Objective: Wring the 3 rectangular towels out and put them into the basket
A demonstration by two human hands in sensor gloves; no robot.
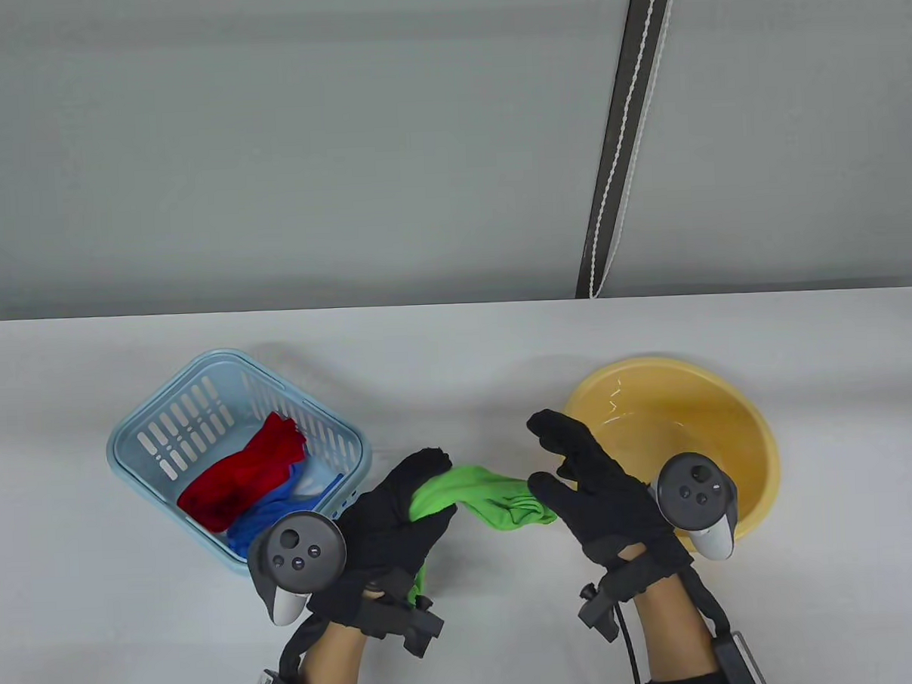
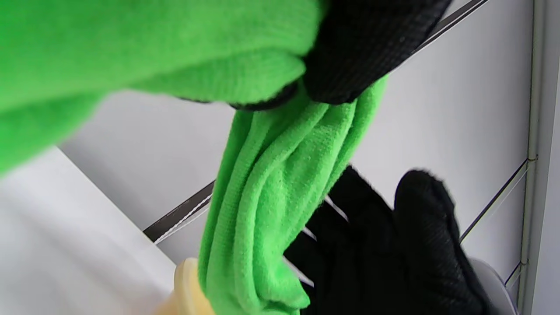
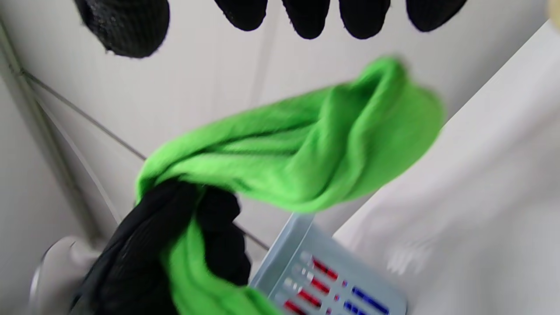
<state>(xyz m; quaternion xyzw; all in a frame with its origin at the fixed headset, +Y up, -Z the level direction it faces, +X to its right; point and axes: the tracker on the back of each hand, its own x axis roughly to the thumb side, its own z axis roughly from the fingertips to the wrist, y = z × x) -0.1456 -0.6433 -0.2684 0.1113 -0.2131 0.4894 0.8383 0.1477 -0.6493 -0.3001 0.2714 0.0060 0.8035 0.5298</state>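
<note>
Now the green towel [image 1: 484, 498] hangs in the air between the two hands, above the table [image 1: 456, 342], in the gap between the basket [image 1: 139, 445] and the yellow basin [image 1: 763, 449]. The left hand [image 1: 392, 526] holds one end of it, with the fingers curled tightly around the cloth; a short tail of green comes out below the palm. In the left wrist view the fabric is bunched into long folds, which suggests it has been twisted to press the water out.

The right hand [image 1: 591, 495] is different. Its fingers are straight and spread, and in the right wrist view the fingertips [image 3: 306, 17] stand apart from the cloth, with the free end of the towel drooping below them. So I judge that this hand does not grip the towel at this moment, though from the table view the thumb side is partly hidden and a light touch is possible.

A red towel [image 1: 242, 472] and a blue towel [image 1: 271, 512] already lie inside the basket, so the green one seems to be the last of the three. The towel is held beside the basin and not over it, probably because the wringing is finished, and the left hand, which is the one nearer to the basket, can carry it there alone.
</note>
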